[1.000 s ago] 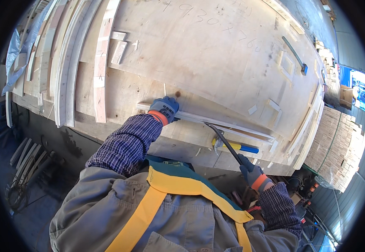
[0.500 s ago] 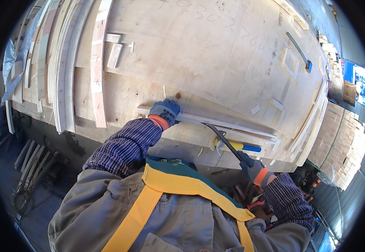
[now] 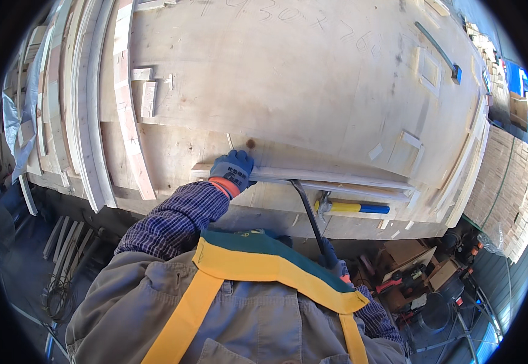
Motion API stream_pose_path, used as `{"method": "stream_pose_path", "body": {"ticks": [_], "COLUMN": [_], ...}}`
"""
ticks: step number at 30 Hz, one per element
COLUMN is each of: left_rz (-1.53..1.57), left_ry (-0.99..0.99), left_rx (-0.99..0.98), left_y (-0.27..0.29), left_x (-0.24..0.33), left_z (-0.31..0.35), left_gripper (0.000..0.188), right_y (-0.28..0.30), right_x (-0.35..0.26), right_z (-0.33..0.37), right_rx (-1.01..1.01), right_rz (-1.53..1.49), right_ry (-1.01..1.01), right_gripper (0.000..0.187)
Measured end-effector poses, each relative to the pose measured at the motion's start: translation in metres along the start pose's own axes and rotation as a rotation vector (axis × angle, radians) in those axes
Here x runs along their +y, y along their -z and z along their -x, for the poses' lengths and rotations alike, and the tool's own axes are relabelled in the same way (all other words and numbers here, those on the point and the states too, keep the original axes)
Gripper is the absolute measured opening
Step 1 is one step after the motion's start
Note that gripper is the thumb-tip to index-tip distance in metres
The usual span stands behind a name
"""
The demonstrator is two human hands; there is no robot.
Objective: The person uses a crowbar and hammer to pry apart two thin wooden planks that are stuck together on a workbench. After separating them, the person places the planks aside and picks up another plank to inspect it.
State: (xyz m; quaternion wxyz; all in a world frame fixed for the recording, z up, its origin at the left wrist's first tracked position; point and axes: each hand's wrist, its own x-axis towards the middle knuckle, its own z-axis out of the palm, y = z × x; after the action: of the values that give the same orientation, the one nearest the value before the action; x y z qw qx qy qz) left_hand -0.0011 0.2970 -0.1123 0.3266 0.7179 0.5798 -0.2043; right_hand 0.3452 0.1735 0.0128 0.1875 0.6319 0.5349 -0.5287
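Observation:
My left hand, in a blue-grey glove with an orange cuff, is closed over a long pale wooden strip near its left end. The strip lies across a large plywood sheet. My right hand, partly hidden behind the yellow and green apron edge, grips a dark pry bar. The bar's bent tip touches the strip's near edge, right of my left hand. A hammer with a yellow and blue handle lies to the right of the bar.
Long wooden strips lie at the left. A metal bar tool with a blue end rests at the far right, near a small wooden frame. Stacked timber stands on the right. Below the table's near edge are boxes and clutter.
My right hand has drawn down and left toward my body, swinging the pry bar steeper. The bar's tip stays at the strip. My left hand keeps its hold, and the view has shifted slightly.

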Motion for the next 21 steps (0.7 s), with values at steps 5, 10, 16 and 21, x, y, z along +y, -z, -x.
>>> {"method": "stream_pose_path", "body": {"ticks": [5, 10, 16, 21], "left_rz": [-0.031, -0.095, -0.089, -0.071], "left_ry": [0.038, 0.044, 0.036, 0.029], "left_rx": [0.005, 0.032, 0.133, 0.109], "left_y": [0.000, -0.005, -0.009, 0.000], "left_x": [0.003, 0.005, 0.006, 0.005], "left_z": [0.000, 0.003, 0.009, 0.011], "left_gripper": [0.048, 0.049, 0.048, 0.049], "right_y": [-0.019, -0.059, -0.005, 0.097], "right_x": [0.011, 0.031, 0.029, -0.013], "right_z": [0.005, -0.008, -0.005, -0.009], "right_rx": [0.110, 0.095, 0.161, -0.073], "right_rz": [-0.107, -0.169, 0.099, 0.189], "right_ry": [0.107, 0.001, 0.173, 0.036], "right_gripper": [0.059, 0.059, 0.055, 0.047]}}
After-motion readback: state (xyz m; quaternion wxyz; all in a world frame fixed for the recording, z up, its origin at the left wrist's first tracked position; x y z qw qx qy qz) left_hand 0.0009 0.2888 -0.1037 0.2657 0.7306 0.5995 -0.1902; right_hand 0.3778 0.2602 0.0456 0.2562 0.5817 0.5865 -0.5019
